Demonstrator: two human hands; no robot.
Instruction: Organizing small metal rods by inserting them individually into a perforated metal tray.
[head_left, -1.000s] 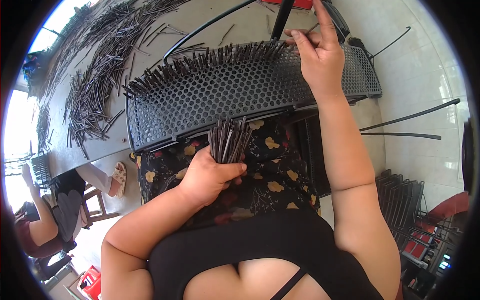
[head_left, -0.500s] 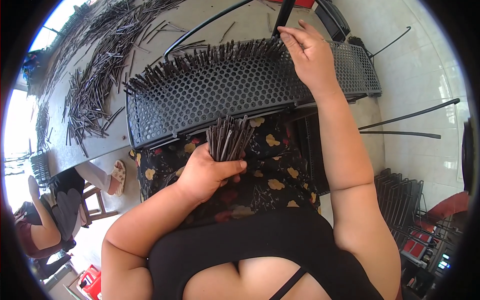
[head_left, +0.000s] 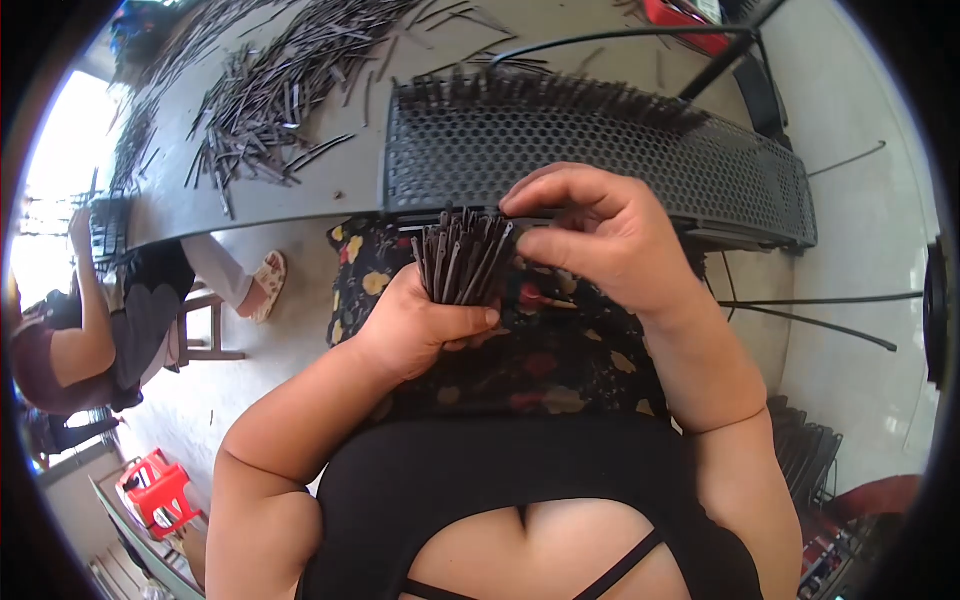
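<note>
My left hand (head_left: pixel 420 320) is closed round a bundle of thin dark tubes (head_left: pixel 465 255), held upright over my lap with the ends pointing away from me. My right hand (head_left: pixel 610 235) hovers just right of the bundle's upper ends. Its thumb and index finger are apart, with nothing visible between them; the other fingers curl under. Beyond both hands, a black perforated metal panel (head_left: pixel 540 155) lies tilted at the table edge. A row of dark tubes (head_left: pixel 560 95), somewhat blurred, stands up in the holes along its far side.
Piles of loose dark tubes (head_left: pixel 290 70) cover the grey table (head_left: pixel 335 195) at the left. A black metal bar (head_left: pixel 620 32) arches behind the panel, and thin rods (head_left: pixel 830 300) stick out at the right. Another person (head_left: pixel 85 330) sits at the far left, near a red stool (head_left: pixel 155 490).
My right hand has come back from the far row of tubes to the bundle. The view has shifted, so the panel appears farther right. My left hand keeps its hold.
</note>
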